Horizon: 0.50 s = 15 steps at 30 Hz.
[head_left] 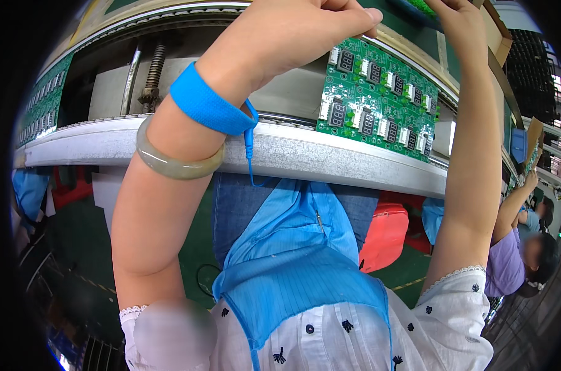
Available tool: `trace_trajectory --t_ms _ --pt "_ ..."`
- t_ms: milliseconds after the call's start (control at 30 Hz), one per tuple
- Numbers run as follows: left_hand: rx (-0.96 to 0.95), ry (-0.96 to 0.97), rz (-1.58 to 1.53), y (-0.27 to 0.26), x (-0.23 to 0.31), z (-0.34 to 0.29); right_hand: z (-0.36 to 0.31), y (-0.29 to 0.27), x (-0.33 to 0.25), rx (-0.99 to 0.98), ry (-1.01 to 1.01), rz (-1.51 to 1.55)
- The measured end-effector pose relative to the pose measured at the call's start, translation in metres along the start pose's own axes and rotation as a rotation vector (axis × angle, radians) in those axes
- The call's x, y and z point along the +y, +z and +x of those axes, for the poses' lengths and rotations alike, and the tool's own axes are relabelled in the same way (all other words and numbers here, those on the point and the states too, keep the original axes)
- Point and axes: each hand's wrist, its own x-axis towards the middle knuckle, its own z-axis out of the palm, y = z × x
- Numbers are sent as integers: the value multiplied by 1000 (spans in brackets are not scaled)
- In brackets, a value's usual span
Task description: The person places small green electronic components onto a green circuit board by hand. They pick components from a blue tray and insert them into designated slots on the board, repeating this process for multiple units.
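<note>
My left hand [305, 31] reaches over the rail, its thumb and fingers pinched together above a green circuit board panel [379, 93]. Whatever the pinch holds, if anything, is too small or hidden to make out. On the panel sit rows of dark digit displays [373, 72] and white connectors [324, 110]. My right hand [463, 21] is at the top edge beside a heap of bright green small parts [422, 6]; its fingertips run out of the picture. A blue wrist strap [206, 102] with a cord and a pale bangle [175, 161] circle my left arm.
A metal conveyor rail [280, 145] runs across in front of me, carrying another green board panel [43, 102] at far left. A spring-like screw [153, 74] shows behind it. A red stool [385, 235] stands below. At right, a co-worker in purple [506, 263] holds up a board.
</note>
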Motion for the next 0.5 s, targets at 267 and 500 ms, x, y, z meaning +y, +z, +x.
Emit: trace_trajectory --t_ms 267,500 --pt "-1 -12 -26 -1 -2 -3 -75 -16 -10 -127 171 633" --pt "-11 -1 -16 2 -4 -1 -150 -24 -50 -236 139 704"
